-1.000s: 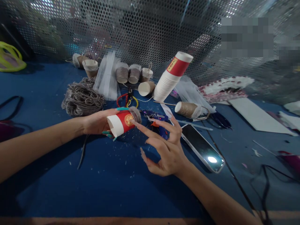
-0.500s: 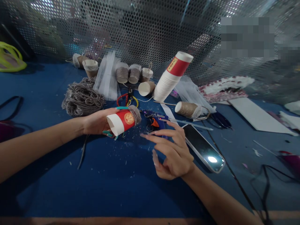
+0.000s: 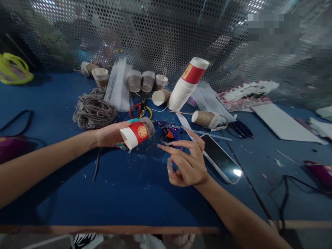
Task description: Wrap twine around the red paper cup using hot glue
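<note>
My left hand [image 3: 110,135] is wrapped round a white paper cup [image 3: 131,137] with a red band and a gold emblem. The cup lies tilted on its side, mouth toward me, and grey yarn [image 3: 148,126] is wound round its base end. To the right, my right hand [image 3: 188,162] hovers over the table with its fingers apart and slightly bent; no thing shows in it. Just beyond its fingertips lies a blue glue gun [image 3: 176,130] with an orange trigger and a clear glue stick in its back. A phone [image 3: 220,158] rests beside the right hand.
Behind my left hand sit a heap of grey yarn [image 3: 94,110] and red-and-yellow-handled scissors [image 3: 135,111]. A leaning stack of paper cups [image 3: 183,91] stands among several twine-wrapped cups [image 3: 203,118]. White mesh strips [image 3: 119,86] lie nearby. A perforated metal panel [image 3: 155,34] closes the back.
The view has tipped down a little, so more of the table's front edge shows. Both hands and the cup keep nearly the same pose.
</note>
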Tool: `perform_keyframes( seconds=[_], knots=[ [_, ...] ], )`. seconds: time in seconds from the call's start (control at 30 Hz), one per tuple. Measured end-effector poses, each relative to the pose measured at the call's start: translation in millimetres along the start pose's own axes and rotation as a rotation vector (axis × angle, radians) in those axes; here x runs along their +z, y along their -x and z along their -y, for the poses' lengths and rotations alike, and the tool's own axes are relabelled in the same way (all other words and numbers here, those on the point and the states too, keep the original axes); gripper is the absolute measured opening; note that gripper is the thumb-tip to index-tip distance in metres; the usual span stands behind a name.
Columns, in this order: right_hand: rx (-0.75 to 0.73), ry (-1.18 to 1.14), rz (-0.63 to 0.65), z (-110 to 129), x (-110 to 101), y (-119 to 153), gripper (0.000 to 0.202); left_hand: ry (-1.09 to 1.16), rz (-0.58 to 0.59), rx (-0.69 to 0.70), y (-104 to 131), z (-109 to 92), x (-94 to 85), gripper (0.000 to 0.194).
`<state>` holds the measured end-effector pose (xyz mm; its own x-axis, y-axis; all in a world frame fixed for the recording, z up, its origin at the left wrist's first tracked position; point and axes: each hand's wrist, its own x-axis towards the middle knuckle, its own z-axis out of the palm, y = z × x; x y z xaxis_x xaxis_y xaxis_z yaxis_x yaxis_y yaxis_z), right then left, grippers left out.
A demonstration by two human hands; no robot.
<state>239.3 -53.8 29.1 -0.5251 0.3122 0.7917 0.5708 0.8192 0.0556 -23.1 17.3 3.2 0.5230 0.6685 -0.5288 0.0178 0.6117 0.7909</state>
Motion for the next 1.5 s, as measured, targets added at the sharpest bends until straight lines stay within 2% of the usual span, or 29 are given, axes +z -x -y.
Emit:
perform_keyframes(
  seconds=[0.07,0.23,0.33,0.43,0.53,0.67,0.77,0.8,0.87,0.93,1.0,1.07,1.17,1.3,1.4,1.5],
  knots=[
    [-0.001,0.017,0.019,-0.7,1.5,-1.5,0.007,-0.01,-0.013,-0.002,1.4,-1.7,1.3,0.048],
    [-0.032,0.023,0.169,-5.5,3.9,-7.5,0.003,0.011,-0.055,0.028,9.5,-5.6,9.2,0.047],
    [-0.072,-0.021,0.137,-8.6,3.2,-7.4,0.008,0.009,-0.087,0.016,12.3,-8.4,17.1,0.045],
    [-0.084,-0.049,0.094,-10.2,3.3,-6.3,0.01,-0.084,-0.111,0.087,11.1,-10.2,22.9,0.048],
    [-0.079,-0.073,0.099,-11.6,4.4,-6.1,0.01,-0.413,-0.154,0.197,13.0,-13.3,21.5,0.054],
    [-0.073,-0.118,0.125,-13.7,5.8,-5.5,0.011,-1.188,-0.352,0.357,30.4,-21.7,16.4,0.045],
    [-0.073,-0.134,0.14,-13.2,7.6,-3.9,0.014,-1.378,-0.431,0.415,49.2,-29.1,23.9,0.031],
    [-0.067,-0.138,0.145,-12.6,8.3,-3.5,0.014,-1.491,-0.544,0.398,55.4,-31.8,28.5,0.035],
    [-0.038,-0.151,0.155,-11.5,9.4,-3.4,0.016,-1.69,-0.74,0.265,67.1,-37.8,37.8,0.041],
    [0.014,-0.167,0.157,-10.6,10.1,-4.8,0.014,-1.852,-0.752,0.115,77.6,-44.9,42.9,0.037],
    [0.073,-0.159,0.142,-10.4,11.0,-8.0,0.013,-1.876,-0.792,0.046,85.6,-52.3,41.1,0.035],
    [0.128,-0.125,0.151,-10.7,13.0,-12.5,0.018,-1.895,-0.802,0.099,89.4,-58.6,32.8,0.037],
    [0.172,-0.109,0.264,-11.7,18.6,-20.4,0.031,-1.939,-0.784,0.124,85.6,-63.6,15.9,0.047],
    [0.194,-0.141,0.431,-13.3,25.4,-36.9,0.044,-1.892,-0.718,0.158,74.6,-64.6,0.3,0.049],
    [0.244,-0.157,0.448,-15.7,28.9,-59.1,0.035,-1.849,-0.69,0.131,76.2,-68.1,-3.0,0.044],
    [0.322,-0.138,0.448,-20.8,37.8,-90.1,0.019,-1.754,-0.729,0.268,85.2,-75.4,-4.1,0.029]
  ],
)
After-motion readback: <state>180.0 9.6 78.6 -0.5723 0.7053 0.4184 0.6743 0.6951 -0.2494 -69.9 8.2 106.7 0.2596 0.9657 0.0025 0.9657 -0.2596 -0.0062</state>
